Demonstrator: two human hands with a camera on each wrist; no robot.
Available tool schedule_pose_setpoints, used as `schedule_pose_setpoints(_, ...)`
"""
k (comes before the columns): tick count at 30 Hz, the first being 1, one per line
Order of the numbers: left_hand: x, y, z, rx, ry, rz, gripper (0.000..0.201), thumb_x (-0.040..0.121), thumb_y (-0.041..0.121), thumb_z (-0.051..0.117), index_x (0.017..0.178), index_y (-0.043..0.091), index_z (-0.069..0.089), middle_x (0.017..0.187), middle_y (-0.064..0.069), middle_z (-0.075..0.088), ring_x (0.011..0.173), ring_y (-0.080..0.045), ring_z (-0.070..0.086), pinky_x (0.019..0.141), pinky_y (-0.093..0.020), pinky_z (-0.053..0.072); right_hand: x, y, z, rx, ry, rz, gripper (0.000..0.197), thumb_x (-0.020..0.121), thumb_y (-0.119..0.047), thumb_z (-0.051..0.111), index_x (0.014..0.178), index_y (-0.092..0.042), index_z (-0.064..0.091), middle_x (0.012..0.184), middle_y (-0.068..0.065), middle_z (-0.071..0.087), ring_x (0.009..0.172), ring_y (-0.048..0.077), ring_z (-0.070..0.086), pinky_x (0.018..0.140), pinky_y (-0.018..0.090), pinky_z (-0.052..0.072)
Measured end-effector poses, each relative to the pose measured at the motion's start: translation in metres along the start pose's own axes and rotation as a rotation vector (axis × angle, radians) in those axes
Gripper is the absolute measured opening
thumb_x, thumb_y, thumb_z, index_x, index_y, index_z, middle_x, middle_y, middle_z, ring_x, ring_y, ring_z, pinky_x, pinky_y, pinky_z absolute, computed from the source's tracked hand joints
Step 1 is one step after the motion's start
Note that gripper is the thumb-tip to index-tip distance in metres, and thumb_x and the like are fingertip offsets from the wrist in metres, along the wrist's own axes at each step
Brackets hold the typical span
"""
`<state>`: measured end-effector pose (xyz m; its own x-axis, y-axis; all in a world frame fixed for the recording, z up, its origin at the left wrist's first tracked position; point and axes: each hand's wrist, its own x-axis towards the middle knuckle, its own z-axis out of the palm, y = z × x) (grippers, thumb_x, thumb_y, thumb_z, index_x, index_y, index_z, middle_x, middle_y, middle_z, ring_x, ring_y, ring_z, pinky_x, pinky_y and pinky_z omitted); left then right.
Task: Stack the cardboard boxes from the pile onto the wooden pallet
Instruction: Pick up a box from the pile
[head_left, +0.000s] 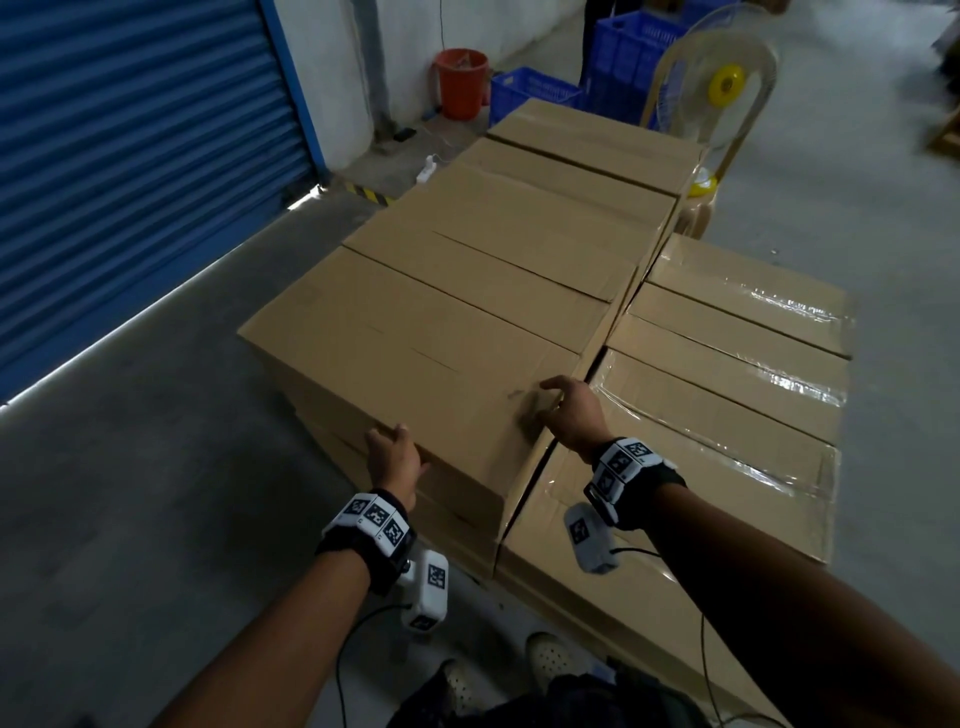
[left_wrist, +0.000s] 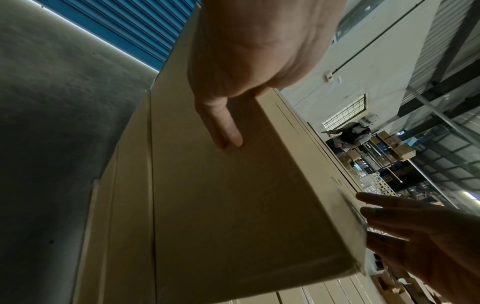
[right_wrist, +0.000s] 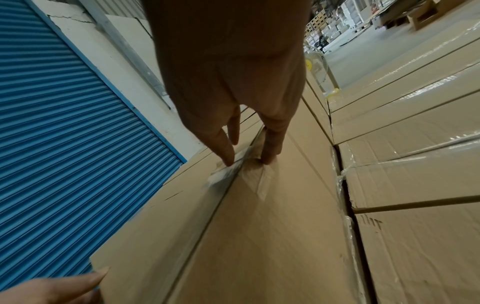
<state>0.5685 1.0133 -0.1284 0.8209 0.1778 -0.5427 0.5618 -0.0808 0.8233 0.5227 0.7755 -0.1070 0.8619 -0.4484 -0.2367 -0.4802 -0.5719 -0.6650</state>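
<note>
A long plain cardboard box (head_left: 405, 353) lies topmost at the near end of a tall stack of like boxes (head_left: 519, 234). My left hand (head_left: 392, 457) is at its near left corner, thumb on the top edge, fingers (left_wrist: 223, 127) lying straight against the near face (left_wrist: 233, 205). My right hand (head_left: 569, 410) is at the near right corner, where straight fingertips (right_wrist: 228, 158) touch the taped top edge (right_wrist: 259, 236). No wooden pallet shows in any view.
A lower stack of film-taped boxes (head_left: 737, 415) stands against the right side of the tall one. A blue roller shutter (head_left: 130, 156) is at left, across bare grey floor (head_left: 130, 493). Behind are an orange bucket (head_left: 461, 80), blue crates (head_left: 535, 93) and a fan (head_left: 722, 88).
</note>
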Motion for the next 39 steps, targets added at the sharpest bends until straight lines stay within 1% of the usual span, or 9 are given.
schedule_pose_setpoints(13,0.007,0.002,-0.007,-0.006,-0.057,0.003,0.051,0.105,0.019,0.05,0.151,0.01,0.029,0.147,-0.022,0.039,0.124,-0.039,0.053,0.09,-0.047,0.059,-0.007,-0.006,0.004,-0.018,0.005,0.018,0.045,0.086,-0.022,0.072,0.129,-0.019,0.058,0.133,0.009,0.049,0.111,0.025,0.056,0.094,0.04,0.053)
schedule_pose_setpoints(20,0.001,0.004,-0.012,0.047,-0.096,0.03,0.058,0.105,0.019,0.051,0.154,0.008,0.022,0.15,-0.023,0.037,0.129,-0.04,0.05,0.099,-0.047,0.054,-0.017,-0.015,0.005,-0.17,0.029,-0.05,0.047,0.088,-0.02,0.071,0.132,-0.016,0.055,0.144,0.014,0.036,0.127,0.033,0.046,0.102,0.036,0.047)
schedule_pose_setpoints(22,-0.004,0.003,-0.013,0.169,-0.044,0.125,0.064,0.104,0.021,0.053,0.155,0.003,0.02,0.156,-0.023,0.033,0.137,-0.039,0.043,0.107,-0.042,0.043,-0.025,-0.022,0.006,-0.253,0.026,-0.122,0.05,0.089,-0.024,0.07,0.135,-0.018,0.053,0.155,0.018,0.024,0.14,0.041,0.033,0.111,0.046,0.04)
schedule_pose_setpoints(25,-0.006,-0.007,-0.017,0.4,0.032,0.446,0.07,0.1,0.014,0.058,0.157,0.002,0.02,0.163,-0.021,0.021,0.149,-0.037,0.024,0.117,-0.044,0.029,-0.044,-0.034,0.01,-0.326,-0.04,-0.285,0.056,0.089,-0.04,0.068,0.139,-0.023,0.049,0.164,0.017,0.008,0.149,0.038,0.018,0.114,0.052,0.035)
schedule_pose_setpoints(27,-0.004,-0.018,-0.025,0.631,0.045,0.678,0.071,0.093,0.005,0.06,0.157,0.007,0.027,0.165,-0.018,0.017,0.151,-0.035,0.018,0.12,-0.046,0.027,-0.058,-0.038,0.015,-0.373,-0.129,-0.395,0.065,0.086,-0.052,0.067,0.142,-0.024,0.047,0.165,0.016,0.007,0.149,0.037,0.016,0.116,0.052,0.032)
schedule_pose_setpoints(29,0.001,-0.025,-0.033,0.881,-0.004,0.8,0.072,0.089,0.005,0.061,0.155,0.016,0.034,0.166,-0.013,0.018,0.152,-0.033,0.014,0.122,-0.05,0.027,-0.066,-0.035,0.024,-0.464,-0.223,-0.459,0.073,0.084,-0.057,0.068,0.145,-0.025,0.044,0.163,0.015,0.014,0.15,0.037,0.009,0.12,0.053,0.022)
schedule_pose_setpoints(32,0.003,-0.023,-0.037,1.07,-0.071,0.811,0.067,0.091,0.012,0.066,0.152,0.024,0.042,0.165,-0.006,0.022,0.154,-0.029,0.01,0.122,-0.049,0.026,-0.065,-0.022,0.036,-0.538,-0.232,-0.473,0.087,0.073,-0.061,0.072,0.147,-0.03,0.038,0.159,0.015,0.021,0.148,0.039,0.012,0.117,0.057,0.027)
schedule_pose_setpoints(35,0.002,-0.016,-0.035,1.069,-0.049,0.818,0.062,0.091,0.012,0.067,0.149,0.024,0.047,0.162,-0.005,0.03,0.152,-0.026,0.017,0.117,-0.044,0.033,-0.063,-0.018,0.035,-0.522,-0.241,-0.439,0.089,0.074,-0.058,0.074,0.149,-0.031,0.034,0.163,0.014,0.013,0.15,0.038,0.006,0.12,0.057,0.02)
schedule_pose_setpoints(39,0.005,-0.015,-0.039,1.016,-0.067,0.842,0.059,0.09,0.011,0.069,0.146,0.022,0.051,0.16,-0.005,0.033,0.15,-0.024,0.021,0.114,-0.043,0.039,-0.061,-0.019,0.035,-0.534,-0.226,-0.45,0.089,0.073,-0.059,0.075,0.149,-0.033,0.035,0.163,0.011,0.015,0.15,0.037,0.008,0.119,0.056,0.023)
